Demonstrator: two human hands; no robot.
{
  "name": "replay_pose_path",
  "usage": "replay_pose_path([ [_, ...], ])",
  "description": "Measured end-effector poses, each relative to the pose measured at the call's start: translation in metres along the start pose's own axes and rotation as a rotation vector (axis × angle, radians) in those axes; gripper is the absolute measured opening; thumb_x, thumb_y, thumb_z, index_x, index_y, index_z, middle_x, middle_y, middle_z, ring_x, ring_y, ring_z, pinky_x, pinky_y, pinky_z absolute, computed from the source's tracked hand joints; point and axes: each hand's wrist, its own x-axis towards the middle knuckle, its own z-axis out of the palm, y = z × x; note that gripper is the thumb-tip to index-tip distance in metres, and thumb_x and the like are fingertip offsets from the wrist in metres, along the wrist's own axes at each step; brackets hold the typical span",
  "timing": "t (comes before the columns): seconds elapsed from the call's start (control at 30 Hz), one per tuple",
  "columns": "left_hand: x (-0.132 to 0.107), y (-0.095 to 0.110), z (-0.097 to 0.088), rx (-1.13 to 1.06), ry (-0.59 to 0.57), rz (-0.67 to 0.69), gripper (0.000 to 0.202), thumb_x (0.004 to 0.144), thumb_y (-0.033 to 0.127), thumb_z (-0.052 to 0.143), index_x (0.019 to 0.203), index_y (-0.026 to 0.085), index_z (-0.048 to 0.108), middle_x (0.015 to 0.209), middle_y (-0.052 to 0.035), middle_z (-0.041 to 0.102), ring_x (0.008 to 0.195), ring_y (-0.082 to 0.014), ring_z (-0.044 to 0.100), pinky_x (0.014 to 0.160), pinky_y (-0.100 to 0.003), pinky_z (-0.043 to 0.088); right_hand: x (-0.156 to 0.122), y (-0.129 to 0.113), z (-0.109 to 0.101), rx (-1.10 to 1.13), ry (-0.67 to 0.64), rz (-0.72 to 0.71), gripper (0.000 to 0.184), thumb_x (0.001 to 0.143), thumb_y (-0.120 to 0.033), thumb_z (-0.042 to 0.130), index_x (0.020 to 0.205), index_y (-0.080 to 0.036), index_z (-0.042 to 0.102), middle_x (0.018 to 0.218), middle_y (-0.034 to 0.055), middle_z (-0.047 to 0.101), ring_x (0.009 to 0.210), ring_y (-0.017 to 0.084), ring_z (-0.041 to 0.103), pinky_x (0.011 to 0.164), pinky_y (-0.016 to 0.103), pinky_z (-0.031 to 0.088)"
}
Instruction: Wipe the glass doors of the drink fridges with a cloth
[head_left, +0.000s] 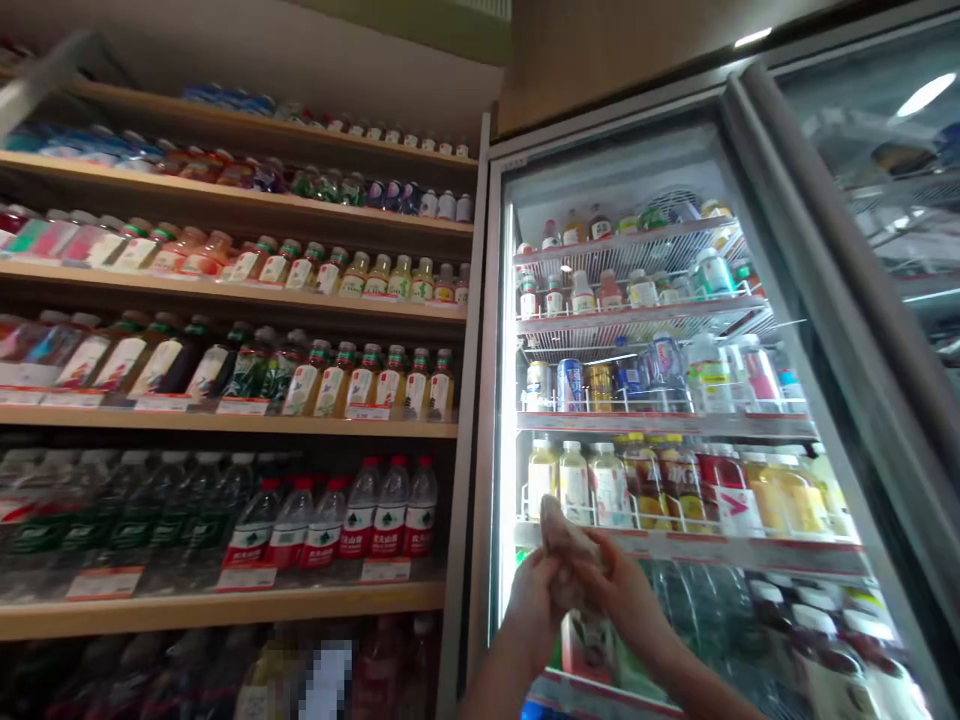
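Note:
Both my hands are raised in front of the lit drinks fridge [517, 420], close together at the lower middle of the view. Between them is a crumpled, pale cloth [561, 535], its top sticking up above the fingers. My left hand [534, 592] grips it from the left with bent fingers. From the other side my right hand [621, 588] closes on the same cloth, its fingers partly hidden behind the folds. Juice bottles [574, 480] stand on the fridge shelf just behind the hands.
Wooden shelves [225, 415] on the left carry rows of drinks, among them red-capped water bottles [375, 515]. Cans [570, 385] stand higher in the fridge. A thick metal door frame [825, 230] runs down its right side, beside another glass-fronted section.

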Motion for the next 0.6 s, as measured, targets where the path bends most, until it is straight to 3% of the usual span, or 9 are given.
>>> replay_pose_path([
  [0.2, 0.012, -0.014, 0.006, 0.221, 0.011, -0.078, 0.021, 0.056, 0.022, 0.071, 0.071, 0.012, 0.061, 0.058, 0.0016, 0.058, 0.049, -0.0086, 0.053, 0.051, -0.021, 0.04, 0.006, 0.001, -0.026, -0.01, -0.022, 0.091, 0.032, 0.059, -0.03, 0.057, 0.086, -0.016, 0.067, 0.079, 0.004, 0.07, 0.074, 0.022, 0.063, 0.069, 0.032, 0.05],
  [0.33, 0.015, -0.018, 0.007, 0.242, 0.093, 0.001, 0.032, 0.055, 0.018, 0.072, 0.084, 0.016, 0.06, 0.073, 0.0017, 0.064, 0.062, -0.0084, 0.058, 0.058, -0.019, 0.042, 0.007, 0.003, -0.044, -0.182, 0.021, 0.061, 0.032, 0.059, -0.025, 0.055, 0.087, -0.015, 0.067, 0.079, 0.0046, 0.07, 0.074, 0.022, 0.062, 0.07, 0.032, 0.049],
  [0.47, 0.01, -0.014, 0.003, 0.219, 0.017, -0.052, 0.04, 0.06, 0.033, 0.074, 0.093, 0.016, 0.06, 0.085, -0.004, 0.068, 0.075, -0.0151, 0.064, 0.061, -0.023, 0.047, 0.0, -0.002, -0.041, -0.256, -0.169, -0.076, 0.043, 0.058, -0.016, 0.054, 0.099, -0.019, 0.065, 0.091, 0.0036, 0.07, 0.082, 0.019, 0.064, 0.078, 0.031, 0.05],
  [0.53, 0.011, -0.01, 0.0, 0.181, 0.055, -0.022, 0.042, 0.057, 0.035, 0.076, 0.09, 0.014, 0.061, 0.083, -0.0059, 0.068, 0.072, -0.017, 0.065, 0.059, -0.025, 0.048, -0.003, -0.004, -0.036, -0.251, -0.068, -0.15, 0.046, 0.058, -0.018, 0.057, 0.103, -0.02, 0.064, 0.105, 0.006, 0.067, 0.099, 0.022, 0.061, 0.091, 0.037, 0.046],
  [0.6, 0.015, -0.006, -0.004, 0.143, 0.18, 0.117, 0.043, 0.054, 0.033, 0.078, 0.088, 0.014, 0.061, 0.081, -0.0052, 0.069, 0.071, -0.0168, 0.065, 0.059, -0.025, 0.048, -0.003, -0.004, -0.03, -0.227, 0.173, -0.186, 0.043, 0.06, -0.025, 0.06, 0.102, -0.02, 0.065, 0.12, 0.0095, 0.059, 0.116, 0.026, 0.051, 0.102, 0.044, 0.038],
])
